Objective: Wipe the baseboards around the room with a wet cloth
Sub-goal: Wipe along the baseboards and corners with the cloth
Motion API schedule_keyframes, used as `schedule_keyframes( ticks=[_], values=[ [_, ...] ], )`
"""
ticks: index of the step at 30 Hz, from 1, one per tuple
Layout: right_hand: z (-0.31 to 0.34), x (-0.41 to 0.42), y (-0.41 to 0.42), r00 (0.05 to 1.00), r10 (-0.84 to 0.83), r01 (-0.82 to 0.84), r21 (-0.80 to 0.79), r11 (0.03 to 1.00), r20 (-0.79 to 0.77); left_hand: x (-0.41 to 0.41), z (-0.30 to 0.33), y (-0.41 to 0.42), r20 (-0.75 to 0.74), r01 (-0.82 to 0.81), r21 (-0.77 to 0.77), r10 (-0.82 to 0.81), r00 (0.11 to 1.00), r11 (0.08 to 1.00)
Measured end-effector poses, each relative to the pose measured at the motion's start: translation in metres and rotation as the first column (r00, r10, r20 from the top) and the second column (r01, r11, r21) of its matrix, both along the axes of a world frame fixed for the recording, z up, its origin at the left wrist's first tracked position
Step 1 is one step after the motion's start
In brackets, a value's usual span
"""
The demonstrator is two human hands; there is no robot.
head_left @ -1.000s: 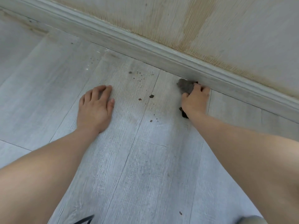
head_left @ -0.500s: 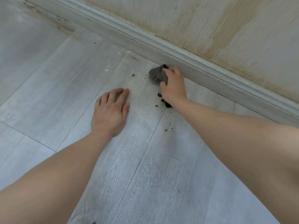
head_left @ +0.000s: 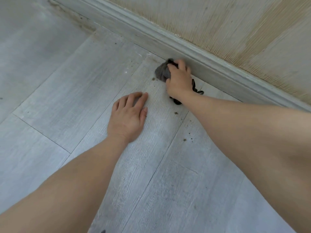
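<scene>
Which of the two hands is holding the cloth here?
The right hand: it grips the dark grey cloth against the baseboard. The left hand holds nothing and rests flat on the floor.

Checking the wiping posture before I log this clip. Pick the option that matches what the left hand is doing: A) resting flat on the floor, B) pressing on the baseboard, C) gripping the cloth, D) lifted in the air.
A: the left hand lies palm-down on the floor with fingers straight, while the right hand holds the grey cloth at the baseboard.
</scene>
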State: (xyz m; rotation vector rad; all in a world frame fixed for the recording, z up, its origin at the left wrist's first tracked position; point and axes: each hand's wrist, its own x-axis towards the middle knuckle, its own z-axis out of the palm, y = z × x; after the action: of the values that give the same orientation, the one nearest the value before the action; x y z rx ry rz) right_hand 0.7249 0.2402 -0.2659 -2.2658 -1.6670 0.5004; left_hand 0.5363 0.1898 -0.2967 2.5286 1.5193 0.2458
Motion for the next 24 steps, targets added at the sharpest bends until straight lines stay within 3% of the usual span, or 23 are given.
schedule_keyframes(
  ticks=[3, 7, 12, 16, 24],
  values=[
    [0.009, 0.009, -0.009, 0.995, 0.027, -0.026, 0.014, 1.0, -0.1, -0.001, 0.001, 0.001, -0.007, 0.002, 0.004, -0.002, 1.0, 1.0],
    [0.016, 0.025, -0.061, 0.989, -0.124, 0.13, 0.076, 0.989, -0.077, -0.001, 0.0, 0.003, -0.016, -0.003, -0.02, 0.002, 1.0, 1.0],
    [0.018, 0.048, -0.132, 0.945, -0.324, 0.321, -0.07, 0.945, -0.037, 0.002, 0.003, 0.001, -0.013, 0.034, -0.043, -0.035, 0.999, 0.999],
    [0.014, 0.032, -0.17, 0.927, -0.374, 0.36, -0.212, 0.908, -0.026, 0.002, 0.012, -0.003, 0.018, 0.05, -0.08, -0.049, 0.999, 0.996],
    [0.012, -0.04, -0.152, 0.778, -0.607, 0.552, -0.287, 0.783, -0.159, -0.036, 0.021, -0.003, 0.053, -0.017, -0.062, 0.02, 0.998, 0.998]
  ],
)
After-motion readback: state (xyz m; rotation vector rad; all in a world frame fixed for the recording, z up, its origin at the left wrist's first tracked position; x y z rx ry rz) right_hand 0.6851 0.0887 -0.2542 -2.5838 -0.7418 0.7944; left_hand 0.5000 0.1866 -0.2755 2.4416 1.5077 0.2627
